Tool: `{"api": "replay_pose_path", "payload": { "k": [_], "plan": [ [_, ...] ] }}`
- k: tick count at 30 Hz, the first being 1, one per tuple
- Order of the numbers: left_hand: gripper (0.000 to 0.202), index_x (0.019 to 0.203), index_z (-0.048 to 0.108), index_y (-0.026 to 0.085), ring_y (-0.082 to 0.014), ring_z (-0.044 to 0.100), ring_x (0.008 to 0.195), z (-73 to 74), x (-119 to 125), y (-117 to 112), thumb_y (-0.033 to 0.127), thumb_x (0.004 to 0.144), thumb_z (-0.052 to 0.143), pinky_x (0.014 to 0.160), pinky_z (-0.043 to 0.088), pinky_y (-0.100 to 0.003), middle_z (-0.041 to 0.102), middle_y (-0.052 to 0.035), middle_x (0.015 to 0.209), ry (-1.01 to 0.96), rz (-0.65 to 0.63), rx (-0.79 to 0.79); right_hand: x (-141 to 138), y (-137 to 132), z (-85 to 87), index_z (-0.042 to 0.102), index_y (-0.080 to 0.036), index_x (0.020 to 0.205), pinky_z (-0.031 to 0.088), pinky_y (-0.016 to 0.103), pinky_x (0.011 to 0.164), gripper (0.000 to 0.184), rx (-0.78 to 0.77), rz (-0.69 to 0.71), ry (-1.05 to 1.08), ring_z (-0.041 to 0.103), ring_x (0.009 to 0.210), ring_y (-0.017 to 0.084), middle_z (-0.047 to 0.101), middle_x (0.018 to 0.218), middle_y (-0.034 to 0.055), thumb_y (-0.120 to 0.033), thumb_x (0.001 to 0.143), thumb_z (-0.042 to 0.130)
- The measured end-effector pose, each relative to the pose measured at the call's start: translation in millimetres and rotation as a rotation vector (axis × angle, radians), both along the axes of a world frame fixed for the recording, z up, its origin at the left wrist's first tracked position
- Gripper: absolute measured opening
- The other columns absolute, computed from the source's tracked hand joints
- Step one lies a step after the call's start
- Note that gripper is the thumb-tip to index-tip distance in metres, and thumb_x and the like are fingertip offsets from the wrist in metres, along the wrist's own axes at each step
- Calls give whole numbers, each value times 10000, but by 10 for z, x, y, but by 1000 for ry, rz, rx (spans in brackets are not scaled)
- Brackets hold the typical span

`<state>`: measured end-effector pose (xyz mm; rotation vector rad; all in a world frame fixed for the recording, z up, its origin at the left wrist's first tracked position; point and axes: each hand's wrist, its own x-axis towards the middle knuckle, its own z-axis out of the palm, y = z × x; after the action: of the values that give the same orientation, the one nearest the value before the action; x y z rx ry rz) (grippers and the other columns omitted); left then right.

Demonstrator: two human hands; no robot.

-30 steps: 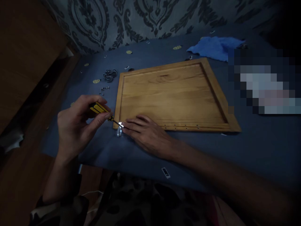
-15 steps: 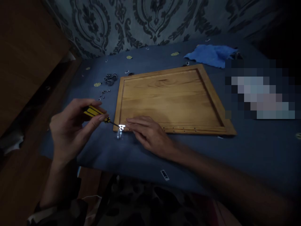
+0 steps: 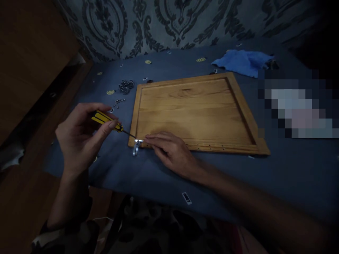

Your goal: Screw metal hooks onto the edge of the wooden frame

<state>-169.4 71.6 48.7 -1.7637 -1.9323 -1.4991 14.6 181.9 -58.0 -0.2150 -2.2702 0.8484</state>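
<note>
My left hand [image 3: 82,135] is closed around the yellow and black handle of a screwdriver [image 3: 106,120]. Its thin shaft slants down to the right, the tip meeting a shiny metal hook [image 3: 136,147] at the near left corner of a framed wooden board [image 3: 182,113]. The hook's curved part hangs past the board's front edge. My right hand [image 3: 173,153] lies over that same edge, fingers pressed together, fingertips at the hook's right side and seeming to pinch it. Whether a screw sits under the tip is too small to tell.
Several dark metal hooks [image 3: 126,86] lie in a pile left of the board, with small screws [image 3: 119,101] nearer me. A blue cloth [image 3: 242,61] is at the back right, beside a blurred-out area. Dark holes run along the board's front rail. A patterned wall rises behind the blue-covered surface.
The screwdriver has turned slightly in my left hand, and the hook's bright plate looks tilted differently. My right hand stays at the board's edge. The whole view has shifted a little.
</note>
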Motion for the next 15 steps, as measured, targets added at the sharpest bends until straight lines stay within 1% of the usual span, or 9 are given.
{"api": "replay_pose_path", "payload": {
  "k": [3,5,8,12,15],
  "plan": [
    [239,1042,709,251,-115,722,712,-28,-26,53,223,813,772,577,578,-219,728,40,819,-37,-2,14,0,-1,2,697,-144,1175,586,437,935,321,17,8,5,687,1093,212,747,1153,96,-79,946,482],
    [238,1038,706,254,-110,716,701,-57,-45,86,225,811,773,565,567,-215,727,41,824,-60,-6,12,-1,-1,9,693,-144,1172,589,428,928,317,22,12,8,685,1099,208,746,1154,93,-77,947,480],
    [229,1021,704,245,-112,720,724,-115,-66,128,215,806,776,593,573,-209,719,31,831,-105,-24,19,-5,3,20,691,-146,1159,586,421,923,304,45,13,6,680,1100,208,745,1155,89,-77,950,482],
    [209,1000,694,225,-124,733,750,-204,-94,171,220,808,776,648,591,-211,714,20,827,-188,-57,44,-10,6,36,675,-154,1194,558,433,951,306,142,45,-49,656,1115,223,718,1218,96,-83,959,492],
    [195,979,676,222,-128,732,727,-279,-139,207,248,813,773,650,597,-215,708,19,822,-284,-52,39,-14,-1,56,642,-118,1251,538,448,965,316,254,69,-112,623,1145,251,692,1253,126,-107,973,495]
  ]
}}
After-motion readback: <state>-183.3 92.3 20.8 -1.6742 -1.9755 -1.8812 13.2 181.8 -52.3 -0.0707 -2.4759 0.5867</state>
